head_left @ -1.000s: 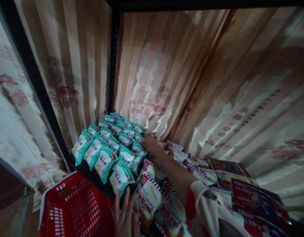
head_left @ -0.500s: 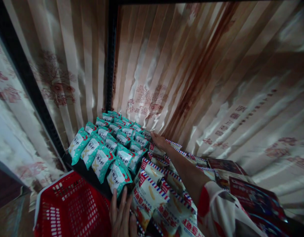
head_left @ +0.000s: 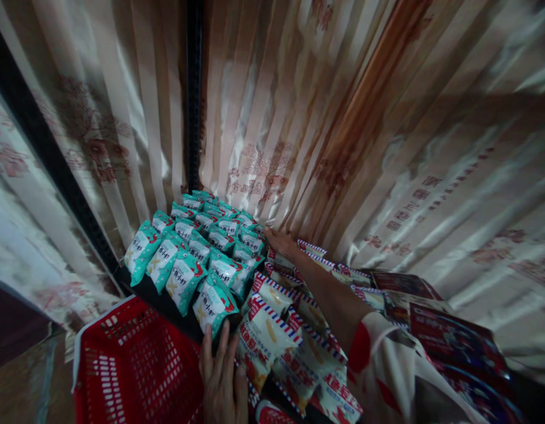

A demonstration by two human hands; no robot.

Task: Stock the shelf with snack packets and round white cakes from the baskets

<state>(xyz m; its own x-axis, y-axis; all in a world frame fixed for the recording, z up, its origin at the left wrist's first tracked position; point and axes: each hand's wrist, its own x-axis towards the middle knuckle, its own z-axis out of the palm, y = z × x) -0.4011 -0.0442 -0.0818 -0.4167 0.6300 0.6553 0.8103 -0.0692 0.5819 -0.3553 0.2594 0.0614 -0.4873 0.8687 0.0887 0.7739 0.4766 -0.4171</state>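
Rows of teal-and-white snack bags (head_left: 184, 282) stand on a dark shelf. My left hand (head_left: 223, 377) is open at the front, its fingers stretched out and the fingertips at the lower edge of the nearest teal bag (head_left: 212, 306). Reaching over the snack bags with striped edges (head_left: 267, 341), my right hand (head_left: 280, 242) lies at the back right corner of the teal rows, beside the rearmost bags. Its fingers look extended; their tips are dark and partly hidden, and nothing shows in its grasp.
A red plastic basket (head_left: 142, 353) with a white rim is at the lower left, against the shelf edge. Dark red packets (head_left: 453, 335) lie to the right. Pleated printed curtains (head_left: 263, 118) hang behind, with a black metal post (head_left: 193, 100) at the corner.
The view has shifted slightly, and the basket appears a little further right. My right hand sits slightly higher and further left at the back of the teal bags. My left hand stays at the front.
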